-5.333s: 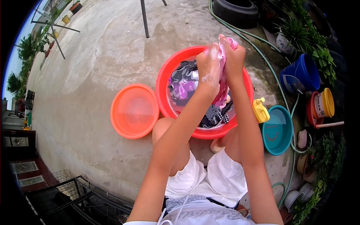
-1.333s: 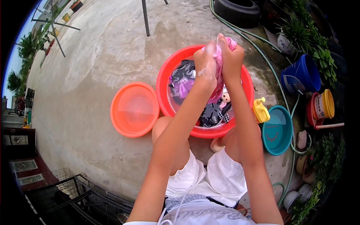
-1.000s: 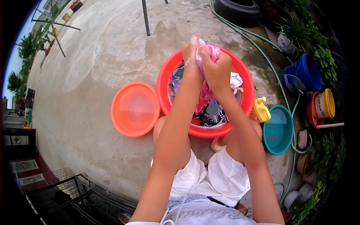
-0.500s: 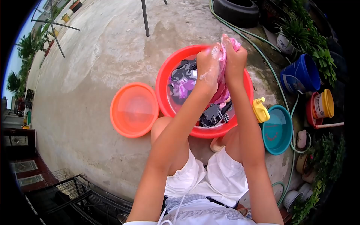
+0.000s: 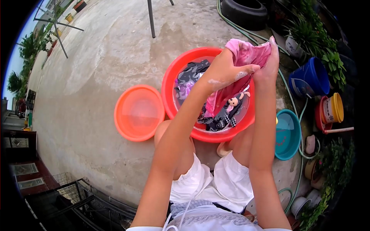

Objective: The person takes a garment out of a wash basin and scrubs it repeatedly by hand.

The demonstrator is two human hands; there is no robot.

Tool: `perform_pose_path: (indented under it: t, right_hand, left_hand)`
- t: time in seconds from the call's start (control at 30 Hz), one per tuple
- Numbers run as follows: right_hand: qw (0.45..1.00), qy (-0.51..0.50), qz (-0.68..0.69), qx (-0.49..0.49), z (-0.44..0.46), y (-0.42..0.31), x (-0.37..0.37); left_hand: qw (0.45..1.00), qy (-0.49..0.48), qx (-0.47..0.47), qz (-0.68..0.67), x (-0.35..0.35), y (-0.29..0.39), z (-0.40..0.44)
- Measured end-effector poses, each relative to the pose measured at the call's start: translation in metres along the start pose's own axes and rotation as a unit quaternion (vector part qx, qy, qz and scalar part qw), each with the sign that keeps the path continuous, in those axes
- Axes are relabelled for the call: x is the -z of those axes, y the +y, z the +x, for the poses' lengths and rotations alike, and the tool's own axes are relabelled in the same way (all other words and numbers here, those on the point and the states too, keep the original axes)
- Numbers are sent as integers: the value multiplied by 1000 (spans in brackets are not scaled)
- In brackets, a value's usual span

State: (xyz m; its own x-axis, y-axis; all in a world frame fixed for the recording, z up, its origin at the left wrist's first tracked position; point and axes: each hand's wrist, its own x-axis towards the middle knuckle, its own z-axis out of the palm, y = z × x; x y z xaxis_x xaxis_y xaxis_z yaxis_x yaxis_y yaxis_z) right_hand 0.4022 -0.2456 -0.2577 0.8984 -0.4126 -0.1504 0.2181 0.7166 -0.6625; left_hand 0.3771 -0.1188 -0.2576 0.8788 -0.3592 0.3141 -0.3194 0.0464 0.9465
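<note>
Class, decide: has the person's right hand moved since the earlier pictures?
Yes: in the view, the right hand has moved rightward, nearer the blue bucket.

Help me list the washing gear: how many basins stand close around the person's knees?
3: the red basin in front, the orange basin to its left and the teal basin to its right, partly covered by the right arm. Another could hide behind the arms.

Rumpled pink cloth [image 5: 250, 55], smooth red plastic tub [image 5: 168, 85], rough matt concrete [image 5: 96, 69]
</note>
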Motion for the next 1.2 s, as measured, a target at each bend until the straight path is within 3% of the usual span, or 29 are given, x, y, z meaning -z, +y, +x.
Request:
perform_pose_path:
  t: [0.07, 0.17, 0.37, 0.47, 0.5, 0.6, 0.7, 0.8, 0.87, 0.97, 1.03, 1.07, 1.13, 1.2]
  right_hand:
    - [995, -70, 32, -67, -3, -9, 6]
    - [980, -160, 49, -105, 3, -16, 17]
    - [973, -221, 50, -45, -2, -20, 10]
    - [988, -129, 40, -77, 1, -10, 8]
    - [996, -63, -2, -59, -8, -8, -1]
    - [992, -37, -88, 78, -29, 3, -17]
    - [971, -85, -155, 159, -47, 16, -18]
    - [891, -224, -294, 263, -75, 27, -18]
    - [800, -250, -362, 409, -82, 33, -25]
    - [756, -235, -402, 459, -63, 43, -21]
    - [867, -150, -351, 321, -43, 39, -19]
    - [909, -106, -318, 247, -33, 37, -18]
    - [915, -122, -317, 217, -17, 37, -9]
    - [918, -127, -313, 207, -17, 39, -6]
  left_hand:
    - [997, -21, -71, 33, 0, -11, 0]
    - [997, 2, -71, -20, -7, -17, 0]
    - [983, 122, -127, -58, -22, -12, 0]
    - [976, 185, -119, 14, -20, 4, -3]
    - [972, 202, -106, 47, -18, 9, -5]
    - [949, 281, -134, 44, -13, 4, -3]
    - [919, 365, -149, 24, -5, 1, 1]
    - [907, 391, -105, -112, -1, -3, 8]
    - [905, 363, -28, -218, 3, -2, 6]
    - [896, 333, 81, -281, -2, 0, 2]
    - [886, 328, 83, -317, -10, -4, 6]
    - [921, 305, 73, -229, -17, -9, 4]
    - [966, 250, 52, -48, -26, 6, -5]
    - [944, 260, 98, -179, -19, -5, 0]
